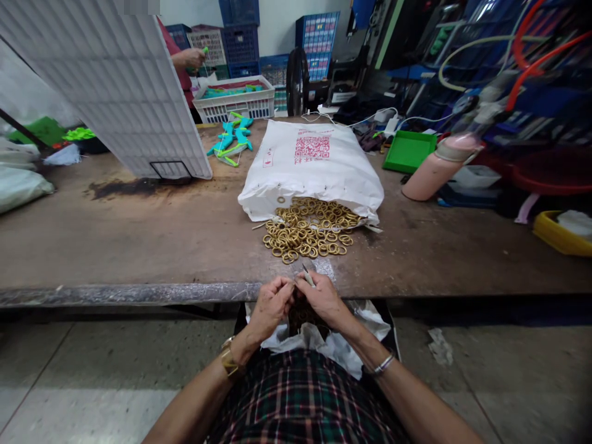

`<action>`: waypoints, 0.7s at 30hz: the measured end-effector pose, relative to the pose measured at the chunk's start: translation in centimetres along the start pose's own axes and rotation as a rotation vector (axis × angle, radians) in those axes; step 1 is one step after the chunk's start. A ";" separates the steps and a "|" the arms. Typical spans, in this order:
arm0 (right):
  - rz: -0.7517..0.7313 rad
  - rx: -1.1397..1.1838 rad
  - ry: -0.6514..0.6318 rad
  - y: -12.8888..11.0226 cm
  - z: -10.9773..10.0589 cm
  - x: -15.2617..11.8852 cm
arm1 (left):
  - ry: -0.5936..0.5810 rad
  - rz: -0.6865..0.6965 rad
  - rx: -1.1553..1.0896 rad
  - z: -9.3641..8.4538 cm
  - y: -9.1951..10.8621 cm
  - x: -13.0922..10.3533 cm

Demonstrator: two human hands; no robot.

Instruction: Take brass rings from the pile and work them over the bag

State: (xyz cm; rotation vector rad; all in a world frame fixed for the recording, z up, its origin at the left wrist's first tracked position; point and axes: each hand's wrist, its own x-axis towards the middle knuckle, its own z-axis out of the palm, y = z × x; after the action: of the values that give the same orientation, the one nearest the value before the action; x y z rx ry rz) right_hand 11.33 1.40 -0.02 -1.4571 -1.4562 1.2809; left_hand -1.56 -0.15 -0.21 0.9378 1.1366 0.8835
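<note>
At the table's front edge my left hand [272, 303] is closed in a pinch; what its fingertips hold is hidden. Right beside it, fingertips nearly meeting, my right hand [324, 300] is closed around a small knife [309, 279], its pale handle and dark pointed tip showing above the fingers. Just beyond both hands lies a pile of brass-coloured rings [303, 237], spilling from the open mouth of a white woven sack [277, 157] with red print. Below my hands, a white bag [308, 338] lies open on my lap, with dark brownish contents that I cannot make out clearly.
A white ribbed panel [139, 92] stands at the left. Turquoise and green plastic pieces [234, 139] lie behind the sack. On the right are a green tray [407, 152] and a pink bottle [435, 172]. Another person's hand [189, 58] shows near a white crate [235, 110].
</note>
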 end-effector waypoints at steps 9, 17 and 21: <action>-0.043 -0.071 0.019 0.2 -0.1 0.0 | -0.089 -0.061 -0.193 -0.2 -0.5 -0.4; -0.179 -0.686 -0.040 0.8 -0.1 -0.9 | -0.006 0.001 -0.174 0.0 0.0 -0.4; -0.135 -0.846 -0.092 0.3 0.2 -1.1 | 0.023 0.039 -0.109 0.0 -0.3 -0.3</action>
State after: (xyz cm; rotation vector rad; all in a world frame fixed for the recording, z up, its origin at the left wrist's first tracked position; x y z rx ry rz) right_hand 11.36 0.28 -0.19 -1.7672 -2.2719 0.6547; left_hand -1.61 -0.49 -0.39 0.8644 1.0824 0.9802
